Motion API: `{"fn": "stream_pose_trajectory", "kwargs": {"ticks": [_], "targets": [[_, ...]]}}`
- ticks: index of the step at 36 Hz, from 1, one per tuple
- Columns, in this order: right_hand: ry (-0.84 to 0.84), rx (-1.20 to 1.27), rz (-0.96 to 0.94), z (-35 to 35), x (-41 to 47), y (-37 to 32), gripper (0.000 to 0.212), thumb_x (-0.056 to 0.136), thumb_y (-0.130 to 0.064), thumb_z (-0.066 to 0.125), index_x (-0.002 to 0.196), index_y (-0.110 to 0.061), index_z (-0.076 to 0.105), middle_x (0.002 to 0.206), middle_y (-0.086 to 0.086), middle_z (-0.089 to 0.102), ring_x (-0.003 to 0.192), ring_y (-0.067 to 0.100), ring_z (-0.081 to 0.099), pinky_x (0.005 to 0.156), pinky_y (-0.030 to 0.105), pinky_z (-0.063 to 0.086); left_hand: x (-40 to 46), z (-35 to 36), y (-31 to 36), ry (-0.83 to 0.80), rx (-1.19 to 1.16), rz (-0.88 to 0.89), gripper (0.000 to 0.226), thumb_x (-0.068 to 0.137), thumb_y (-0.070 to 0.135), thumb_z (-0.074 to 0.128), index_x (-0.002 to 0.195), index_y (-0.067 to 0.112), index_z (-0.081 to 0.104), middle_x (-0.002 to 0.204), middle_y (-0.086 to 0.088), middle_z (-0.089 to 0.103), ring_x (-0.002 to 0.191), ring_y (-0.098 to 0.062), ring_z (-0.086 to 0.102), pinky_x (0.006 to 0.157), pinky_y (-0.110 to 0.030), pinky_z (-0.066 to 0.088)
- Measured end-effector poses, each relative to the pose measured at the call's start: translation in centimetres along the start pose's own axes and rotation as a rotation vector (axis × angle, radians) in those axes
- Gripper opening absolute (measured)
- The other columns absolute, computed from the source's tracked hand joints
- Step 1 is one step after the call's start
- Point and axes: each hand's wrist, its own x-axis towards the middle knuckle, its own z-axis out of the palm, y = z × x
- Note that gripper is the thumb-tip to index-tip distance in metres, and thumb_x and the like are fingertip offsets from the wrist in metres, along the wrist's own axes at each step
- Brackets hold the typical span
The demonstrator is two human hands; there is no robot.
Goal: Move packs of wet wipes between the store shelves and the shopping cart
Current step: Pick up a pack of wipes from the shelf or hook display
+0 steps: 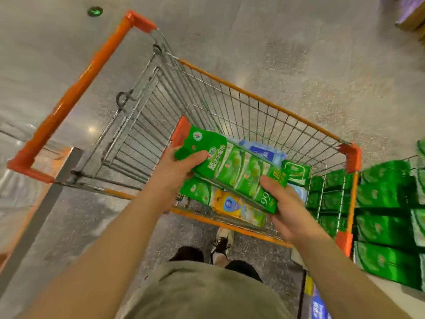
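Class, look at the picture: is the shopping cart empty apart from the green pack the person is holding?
No: under the held green pack, the shopping cart already holds a blue pack, a yellow pack and another green one.

Def a supermarket. Wire shopping cart point(230, 107) with orange handle and corner bumpers fills middle of frame. Right edge: shelf point(388, 293) stacked with rows of identical green packs point(381, 187). Speckled polished floor point(299, 42) up top, green arrow marker point(95, 11) upper left. Mixed wipe packs point(239, 208) in cart bottom.
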Motion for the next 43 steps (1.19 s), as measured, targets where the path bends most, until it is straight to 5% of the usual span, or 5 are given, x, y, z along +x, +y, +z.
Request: {"fn": "stream_pose_trajectory", "kwargs": {"ticks": [17, 24, 29, 34, 43], "targets": [[-0.025, -0.185, 0.387, -2.1, 12.6, 9.8, 0.034, 0.078, -0.026, 0.079, 0.109, -0.016, 0.072, 0.104, 0.005, 0.078, 0.092, 0.021, 0.075, 0.101, 0.052, 0.053, 13.9, -3.5, -8.5, -0.354, 0.578, -0.526, 0.041, 0.08, 0.008, 0.082, 0.119, 0.012, 0.072, 0.109, -0.002, 0.078, 0.104, -0.022, 0.074, 0.105, -0.042, 0.052], [0.017, -0.293, 0.457, -1.4, 17.2, 15.5, 0.087, 0.051, -0.054, 0.098, 0.127, -0.029, 0.062, 0.12, -0.007, 0.073, 0.108, 0.017, 0.071, 0.099, 0.045, 0.055, 18.2, -4.7, -12.1, -0.345, 0.653, -0.657, 0.068, 0.058, 0.025, 0.093, 0.12, 0.014, 0.067, 0.11, 0.0, 0.078, 0.107, -0.024, 0.071, 0.105, -0.048, 0.051], [0.073, -0.213, 0.577, 0.4, 18.4, 17.4, 0.034, 0.081, -0.019, 0.085, 0.111, -0.023, 0.068, 0.105, -0.006, 0.077, 0.091, 0.009, 0.072, 0.07, 0.025, 0.055, 20.0, -4.8, -13.7, -0.268, 0.679, -0.642, 0.044, 0.077, 0.009, 0.084, 0.117, 0.014, 0.066, 0.112, -0.002, 0.074, 0.103, -0.022, 0.069, 0.102, -0.044, 0.052], [0.154, -0.231, 0.588, 0.5, 21.1, 20.3, 0.11, 0.039, -0.061, 0.098, 0.132, -0.019, 0.056, 0.127, -0.002, 0.068, 0.115, 0.021, 0.064, 0.103, 0.043, 0.049, 21.3, -6.4, -16.3, -0.152, 0.644, -0.669, 0.047, 0.07, 0.015, 0.092, 0.111, 0.013, 0.07, 0.109, -0.004, 0.076, 0.101, -0.024, 0.071, 0.101, -0.043, 0.055], [0.282, -0.334, 0.52, 2.2, 22.2, 20.6, 0.088, 0.077, -0.04, 0.086, 0.147, -0.009, 0.042, 0.139, 0.003, 0.053, 0.128, 0.026, 0.053, 0.095, 0.033, 0.042, 23.2, -8.3, -18.7, -0.076, 0.658, -0.676, 0.107, 0.026, 0.045, 0.101, 0.122, 0.016, 0.064, 0.112, -0.002, 0.075, 0.104, -0.026, 0.07, 0.101, -0.046, 0.054]]}}
